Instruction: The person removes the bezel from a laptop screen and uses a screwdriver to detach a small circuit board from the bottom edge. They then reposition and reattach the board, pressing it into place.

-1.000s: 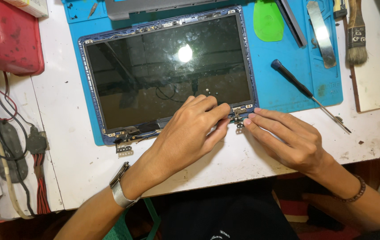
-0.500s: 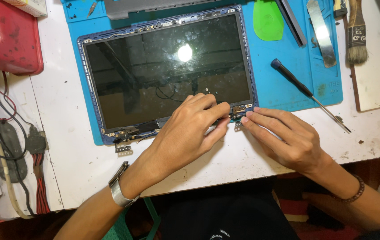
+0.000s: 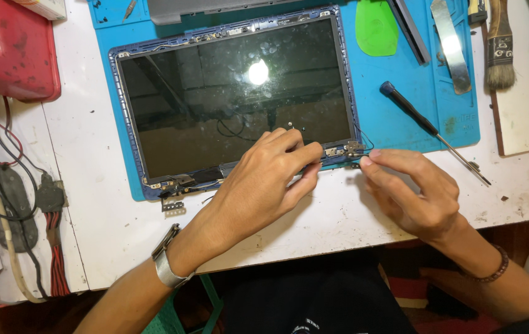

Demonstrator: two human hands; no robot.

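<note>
Working at the near right corner of a laptop screen panel (image 3: 233, 99), the person seems, from the head view, to be freeing or seating the small metal hinge (image 3: 344, 149) there. The panel lies face up on a blue work mat (image 3: 400, 117), its dark glass framed by a blue bezel. The left hand (image 3: 258, 185) rests on the panel's lower edge, fingers curled and pressing down beside the hinge, gripping nothing that can be seen. The right hand (image 3: 410, 192) reaches in from the right with thumb and forefinger stretched toward the hinge, tips just at it; whether they pinch a screw or cable cannot be told.

The next move probably calls for fine fingertip work, with the panel held flat so the glass is not flexed. A thin wire (image 3: 363, 137) loops by the hinge and could snag. A black-handled screwdriver (image 3: 428, 127) lies near on the mat; a green pry tool (image 3: 376, 28), metal spudger (image 3: 451, 43) and brush (image 3: 499, 46) sit farther off. The other hinge (image 3: 175, 185) juts out at the near left corner. A red box (image 3: 11, 52) and loose cables (image 3: 23, 210) crowd the left side.
</note>
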